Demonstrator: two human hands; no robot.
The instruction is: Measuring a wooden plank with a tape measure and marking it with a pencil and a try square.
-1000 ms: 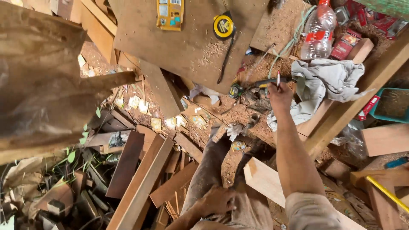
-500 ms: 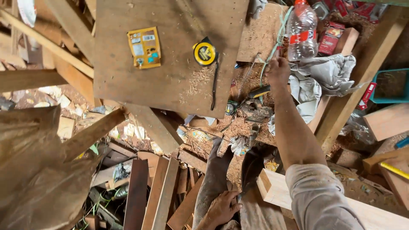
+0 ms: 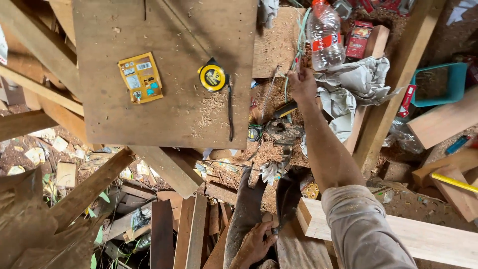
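My right hand [image 3: 301,83] is stretched out over a sawdust-covered board [image 3: 275,45], its fingers closed on a thin red pencil [image 3: 298,62] that points up. Just beyond the hand a clear plastic bottle [image 3: 325,37] with a red label lies on its side. A crumpled grey cloth [image 3: 359,79] is to the right of the wrist. My left hand [image 3: 255,243] rests on my trouser leg at the bottom edge, fingers spread, holding nothing. A yellow and black tape measure [image 3: 213,78] lies on a big plywood sheet [image 3: 164,109] left of the right hand.
A yellow card packet [image 3: 141,77] lies on the plywood. Red boxes [image 3: 356,46] and a teal tray [image 3: 438,84] sit at the upper right. A pale plank [image 3: 413,236] crosses the lower right, with a yellow-handled tool [image 3: 454,182] above it. Scrap boards [image 3: 164,229] pile up at the lower left.
My right hand with the pencil has reached farther up toward the bottle. The view has shifted, so the plywood and tape measure now sit lower. My left hand stays on my leg.
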